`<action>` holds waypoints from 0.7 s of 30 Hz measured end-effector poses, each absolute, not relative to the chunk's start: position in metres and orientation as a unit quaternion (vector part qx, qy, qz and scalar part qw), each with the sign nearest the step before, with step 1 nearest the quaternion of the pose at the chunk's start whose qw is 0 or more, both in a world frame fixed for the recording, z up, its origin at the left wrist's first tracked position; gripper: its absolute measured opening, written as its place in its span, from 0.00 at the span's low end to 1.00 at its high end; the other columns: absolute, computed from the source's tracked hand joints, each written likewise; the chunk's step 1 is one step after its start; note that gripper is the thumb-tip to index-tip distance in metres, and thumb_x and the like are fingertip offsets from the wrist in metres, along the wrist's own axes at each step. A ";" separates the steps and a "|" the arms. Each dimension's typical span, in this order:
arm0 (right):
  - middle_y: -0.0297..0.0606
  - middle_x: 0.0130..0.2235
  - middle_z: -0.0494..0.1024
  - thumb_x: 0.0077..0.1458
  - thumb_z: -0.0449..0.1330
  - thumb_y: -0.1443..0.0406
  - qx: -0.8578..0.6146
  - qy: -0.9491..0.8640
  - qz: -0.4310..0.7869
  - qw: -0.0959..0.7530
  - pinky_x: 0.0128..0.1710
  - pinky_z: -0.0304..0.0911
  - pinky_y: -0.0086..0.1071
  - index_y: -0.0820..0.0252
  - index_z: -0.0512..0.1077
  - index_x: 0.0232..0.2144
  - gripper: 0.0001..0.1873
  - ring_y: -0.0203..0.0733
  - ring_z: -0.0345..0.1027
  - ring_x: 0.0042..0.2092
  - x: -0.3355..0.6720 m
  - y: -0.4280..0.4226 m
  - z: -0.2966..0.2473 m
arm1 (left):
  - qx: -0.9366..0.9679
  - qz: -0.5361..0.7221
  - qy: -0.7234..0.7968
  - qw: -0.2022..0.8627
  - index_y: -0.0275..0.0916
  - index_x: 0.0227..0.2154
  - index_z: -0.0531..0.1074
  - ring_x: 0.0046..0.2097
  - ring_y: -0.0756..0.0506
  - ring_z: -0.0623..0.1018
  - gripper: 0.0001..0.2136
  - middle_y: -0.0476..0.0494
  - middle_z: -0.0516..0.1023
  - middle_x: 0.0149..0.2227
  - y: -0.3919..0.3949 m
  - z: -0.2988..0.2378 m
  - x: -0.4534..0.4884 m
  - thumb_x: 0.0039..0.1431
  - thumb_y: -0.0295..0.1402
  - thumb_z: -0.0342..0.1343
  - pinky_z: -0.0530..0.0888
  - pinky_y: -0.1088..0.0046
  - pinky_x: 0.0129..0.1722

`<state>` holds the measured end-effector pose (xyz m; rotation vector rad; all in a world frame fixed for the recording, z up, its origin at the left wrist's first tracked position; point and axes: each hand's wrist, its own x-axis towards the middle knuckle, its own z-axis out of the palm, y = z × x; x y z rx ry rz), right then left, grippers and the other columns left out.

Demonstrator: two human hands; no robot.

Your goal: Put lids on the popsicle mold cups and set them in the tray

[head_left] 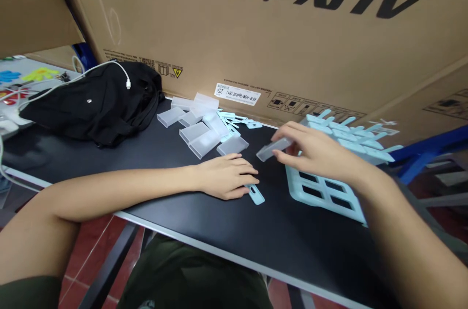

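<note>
My left hand [228,176] rests palm down on the black table [278,236], its fingers pressed on a small light-blue plastic tag [256,195] that sticks out from under them. My right hand [318,152] hovers just to the right, pinching a translucent plastic sleeve [272,149] by one end. Under my right wrist lies a light-blue plastic frame [321,194] with rectangular openings.
Several translucent sleeves [199,126] lie piled at the back middle, with loose blue tags [234,121] beside them. More blue pieces [360,141] are heaped at the right. A black bag [98,102] with a white cable sits left. A large cardboard box [256,26] walls the back.
</note>
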<state>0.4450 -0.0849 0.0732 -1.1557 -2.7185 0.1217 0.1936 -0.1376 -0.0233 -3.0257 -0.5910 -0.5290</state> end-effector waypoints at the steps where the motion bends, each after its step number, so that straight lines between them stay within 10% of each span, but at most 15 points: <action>1: 0.42 0.37 0.78 0.62 0.57 0.53 -0.391 -0.913 0.041 0.104 0.32 0.66 0.37 0.55 0.71 0.40 0.13 0.43 0.72 0.31 0.448 -0.093 0.079 | -0.967 -0.174 -0.184 0.004 0.40 0.53 0.76 0.59 0.39 0.76 0.14 0.38 0.79 0.58 -0.137 -0.023 0.194 0.73 0.37 0.53 0.68 0.59 0.62; 7: 0.39 0.35 0.82 0.64 0.59 0.53 -0.387 -0.904 0.069 0.167 0.27 0.67 0.36 0.53 0.71 0.50 0.17 0.43 0.72 0.27 0.458 -0.130 0.082 | -0.955 -0.204 -0.216 0.004 0.37 0.41 0.76 0.44 0.38 0.76 0.17 0.39 0.79 0.42 -0.141 -0.017 0.193 0.63 0.47 0.61 0.69 0.59 0.45; 21: 0.38 0.36 0.85 0.66 0.57 0.59 -0.322 -0.928 0.142 0.119 0.34 0.73 0.34 0.52 0.74 0.57 0.19 0.43 0.79 0.33 0.442 -0.149 0.061 | -0.945 -0.208 -0.252 -0.016 0.36 0.38 0.76 0.41 0.39 0.77 0.17 0.40 0.79 0.37 -0.139 -0.021 0.192 0.60 0.47 0.60 0.68 0.61 0.44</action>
